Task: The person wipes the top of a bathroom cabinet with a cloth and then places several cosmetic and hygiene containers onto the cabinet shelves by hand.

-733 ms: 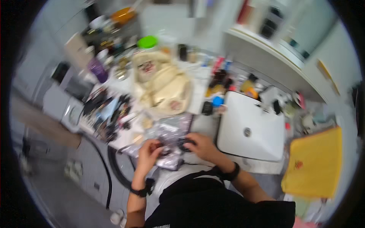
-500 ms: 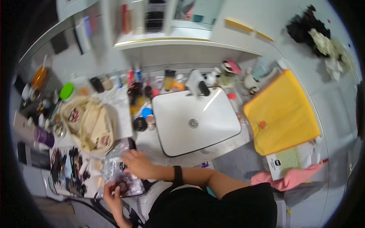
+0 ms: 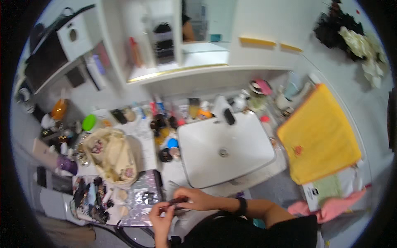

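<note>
My left hand (image 3: pixel 162 215) and my right hand (image 3: pixel 195 200) meet close to my body, in front of the counter. Between their pinched fingers is a small dark brownish object (image 3: pixel 178 201), too small and blurred to name. Just left of them lies a flat silvery-purple patterned sheet (image 3: pixel 142 208) with a black edge. Clear plastic packaging (image 3: pixel 142 193) rests on it, and round beige pads (image 3: pixel 123 196) sit at its left side. Beyond that, a pile of small dark slender items (image 3: pixel 93 196) covers a white surface.
A cream fabric bag (image 3: pixel 111 155) stands behind the sheet. To the right is a white sink (image 3: pixel 225 165) with a tap (image 3: pixel 223 109); bottles and tubes line the wall. A yellow towel (image 3: pixel 320 140) and pink cloth (image 3: pixel 339 206) lie at far right. A shelf (image 3: pixel 178 73) overhangs the counter.
Both hands have left the patterned sheet, moved right toward my body and come together around the small dark object. The whole view has shifted, showing more of the wall and shelf.
</note>
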